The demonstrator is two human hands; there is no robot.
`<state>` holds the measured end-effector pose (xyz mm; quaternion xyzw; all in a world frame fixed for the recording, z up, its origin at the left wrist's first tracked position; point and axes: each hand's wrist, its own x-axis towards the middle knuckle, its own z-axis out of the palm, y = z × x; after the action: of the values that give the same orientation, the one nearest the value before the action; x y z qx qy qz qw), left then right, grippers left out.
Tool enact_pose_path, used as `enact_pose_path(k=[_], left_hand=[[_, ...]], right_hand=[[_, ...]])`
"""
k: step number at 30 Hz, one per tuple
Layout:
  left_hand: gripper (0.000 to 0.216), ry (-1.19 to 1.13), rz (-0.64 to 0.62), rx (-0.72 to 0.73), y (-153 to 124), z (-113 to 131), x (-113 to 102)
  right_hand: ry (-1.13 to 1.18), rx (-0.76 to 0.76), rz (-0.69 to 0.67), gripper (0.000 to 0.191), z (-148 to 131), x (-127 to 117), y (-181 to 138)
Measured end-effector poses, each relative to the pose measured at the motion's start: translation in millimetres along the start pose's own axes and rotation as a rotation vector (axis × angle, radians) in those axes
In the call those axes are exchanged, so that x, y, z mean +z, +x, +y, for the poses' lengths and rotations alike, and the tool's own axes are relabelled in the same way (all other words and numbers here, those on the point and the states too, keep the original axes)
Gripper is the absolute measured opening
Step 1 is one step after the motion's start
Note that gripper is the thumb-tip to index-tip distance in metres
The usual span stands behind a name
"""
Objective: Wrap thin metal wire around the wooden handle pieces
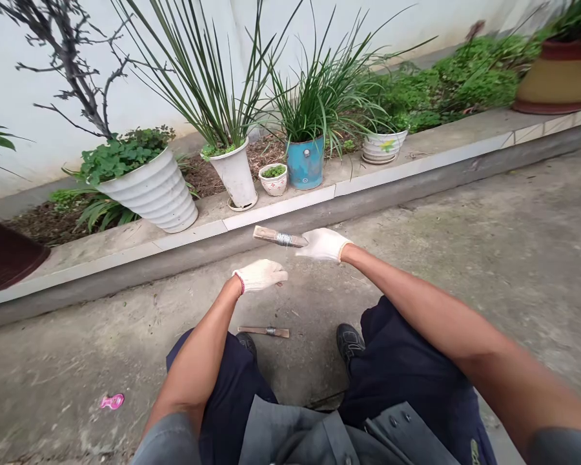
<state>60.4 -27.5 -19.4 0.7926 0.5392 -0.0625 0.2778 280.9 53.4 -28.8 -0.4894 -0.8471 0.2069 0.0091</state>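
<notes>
Head view: our right hand (323, 245) grasps the wire-bound wood (277, 237) by its right end above the ground (465, 232), perhaps leaving the binding exposed. Nearer, our left hand (260, 276) has a grip we cannot tell.

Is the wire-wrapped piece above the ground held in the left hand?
No, the right hand grips that piece, apart from the left hand.

Ledge (445, 141): we are seeing a blue pot (305, 166) standing beside a small white pot (274, 185).
Ground (465, 239): we are noticing a pink object (112, 402) lying at left.
</notes>
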Motion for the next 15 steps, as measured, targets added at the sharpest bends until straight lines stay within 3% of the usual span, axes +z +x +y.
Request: enact_pose_path(k=[3,8,12,15], left_hand=[[0.04,-0.028,-0.025,-0.01,3.1,-10.6,2.8],[0.036,-0.03,0.031,0.003,8.3,-24.9,2.4],[0.035,0.037,0.051,-0.01,9.2,-20.6,-2.4],[0.041,0.103,0.055,-0.065,7.7,-10.5,-1.2]], right_hand=[[0.244,-0.131,-0.052,0.045,-2.3,-7.9,-15.6],[0.422,-0.224,-0.305,0.052,-5.9,-15.3,-37.4],[0.282,-0.237,-0.612,0.045,-4.7,-1.0,-37.5],[0.052,-0.208,-0.652,0.04,-5.7,20.9,-31.0]])
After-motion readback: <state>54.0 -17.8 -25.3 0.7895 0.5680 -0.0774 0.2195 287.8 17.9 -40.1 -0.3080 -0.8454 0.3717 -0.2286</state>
